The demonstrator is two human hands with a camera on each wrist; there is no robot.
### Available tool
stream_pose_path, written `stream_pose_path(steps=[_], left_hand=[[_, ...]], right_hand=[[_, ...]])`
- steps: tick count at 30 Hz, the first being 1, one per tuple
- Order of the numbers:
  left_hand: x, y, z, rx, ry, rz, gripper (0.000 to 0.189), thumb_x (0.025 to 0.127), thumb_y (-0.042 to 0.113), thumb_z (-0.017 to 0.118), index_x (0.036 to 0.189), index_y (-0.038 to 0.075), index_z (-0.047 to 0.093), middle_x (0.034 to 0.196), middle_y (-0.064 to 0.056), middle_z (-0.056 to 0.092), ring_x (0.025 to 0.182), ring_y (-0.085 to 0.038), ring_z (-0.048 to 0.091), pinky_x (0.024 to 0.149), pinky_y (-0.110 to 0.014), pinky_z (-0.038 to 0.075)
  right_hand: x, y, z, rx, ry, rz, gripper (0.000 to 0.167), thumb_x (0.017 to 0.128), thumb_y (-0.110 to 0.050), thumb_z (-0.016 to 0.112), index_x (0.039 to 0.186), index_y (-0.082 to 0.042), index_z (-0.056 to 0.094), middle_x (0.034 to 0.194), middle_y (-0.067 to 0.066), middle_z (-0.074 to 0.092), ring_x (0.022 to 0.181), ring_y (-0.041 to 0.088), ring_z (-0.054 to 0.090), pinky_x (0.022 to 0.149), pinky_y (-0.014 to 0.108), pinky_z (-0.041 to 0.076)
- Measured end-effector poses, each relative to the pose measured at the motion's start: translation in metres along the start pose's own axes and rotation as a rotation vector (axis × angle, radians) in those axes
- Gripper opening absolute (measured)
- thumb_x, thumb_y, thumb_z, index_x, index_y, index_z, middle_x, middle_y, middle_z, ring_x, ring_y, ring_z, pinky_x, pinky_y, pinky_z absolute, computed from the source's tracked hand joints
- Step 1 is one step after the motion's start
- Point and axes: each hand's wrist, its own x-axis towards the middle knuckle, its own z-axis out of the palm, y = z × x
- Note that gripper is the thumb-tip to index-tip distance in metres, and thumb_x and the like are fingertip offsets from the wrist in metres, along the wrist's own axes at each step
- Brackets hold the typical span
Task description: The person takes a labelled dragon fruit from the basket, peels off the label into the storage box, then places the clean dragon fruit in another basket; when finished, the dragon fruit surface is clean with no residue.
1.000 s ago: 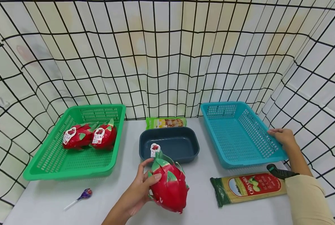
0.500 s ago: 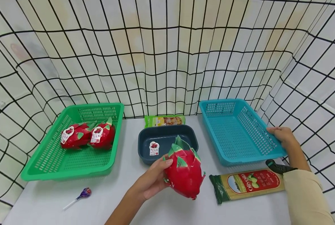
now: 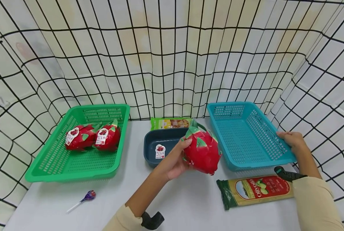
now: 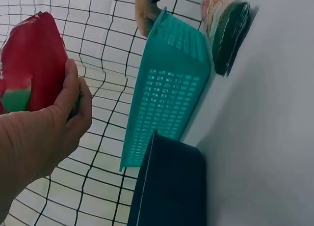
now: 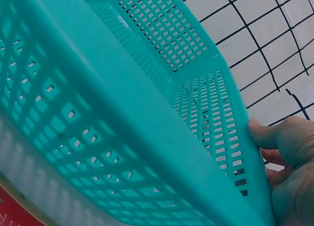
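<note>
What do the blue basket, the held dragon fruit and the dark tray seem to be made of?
Blue basket: most likely moulded plastic, slightly glossy; regular holes and a smooth rim suggest it.
Dragon fruit: red skin with green scales and some shine; real fruit or an imitation, I cannot tell.
Dark tray: smooth, evenly coloured, rounded corners; perhaps plastic, though coated metal is possible.

two dragon fruits point(image 3: 81, 138) lie in the left basket point(image 3: 88, 165), with a lollipop point(image 3: 90, 195) before it. the tray point(image 3: 150, 141) stands between this and the right basket point(image 3: 238, 136), a small packet point(image 3: 170, 124) behind it and a label point(image 3: 160, 151) in it. a long packet point(image 3: 255, 192) lies before the right basket. a third dragon fruit point(image 3: 202, 152), in the left hand point(image 3: 176, 162), hides the tray's right end.
</note>
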Motion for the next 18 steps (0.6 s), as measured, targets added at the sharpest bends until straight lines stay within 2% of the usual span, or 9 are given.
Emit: stream_pose_path(steps=[3,6,13,18], left_hand=[[0.015,0.003,0.004,0.0,0.031,0.004,0.073,0.085,0.034,0.072,0.144,0.027,0.03,0.146,-0.005,0.041,0.135,-0.029,0.04,0.088,-0.034,0.057],[0.03,0.004,0.01,0.006,0.022,0.01,0.069,0.086,0.034,0.071,0.142,0.025,0.033,0.144,-0.005,0.044,0.135,-0.029,0.041,0.086,-0.034,0.057],[0.073,0.007,0.026,0.068,-0.029,0.09,0.055,0.092,0.027,0.063,0.139,0.023,0.036,0.141,-0.004,0.046,0.133,-0.028,0.042,0.082,-0.032,0.057],[0.104,0.01,0.044,0.135,-0.021,0.089,0.049,0.093,0.028,0.062,0.138,0.022,0.042,0.136,-0.003,0.051,0.127,-0.026,0.047,0.088,-0.036,0.056]], right_hand=[[-0.001,0.0,0.0,0.009,0.005,0.005,0.034,0.1,-0.035,0.05,0.108,-0.002,0.053,0.068,-0.005,0.056,0.057,0.008,0.056,0.056,0.028,0.054],[-0.002,-0.001,0.0,0.012,0.012,0.011,0.032,0.1,-0.035,0.05,0.105,-0.004,0.053,0.068,-0.005,0.055,0.057,0.008,0.056,0.055,0.027,0.053],[-0.002,0.0,0.001,0.033,0.041,0.026,0.039,0.1,-0.034,0.052,0.119,0.0,0.055,0.069,-0.006,0.056,0.056,0.007,0.056,0.053,0.027,0.052],[-0.002,-0.001,0.003,0.03,0.049,0.027,0.036,0.1,-0.032,0.052,0.118,-0.001,0.056,0.07,-0.005,0.056,0.057,0.008,0.055,0.052,0.026,0.051]])
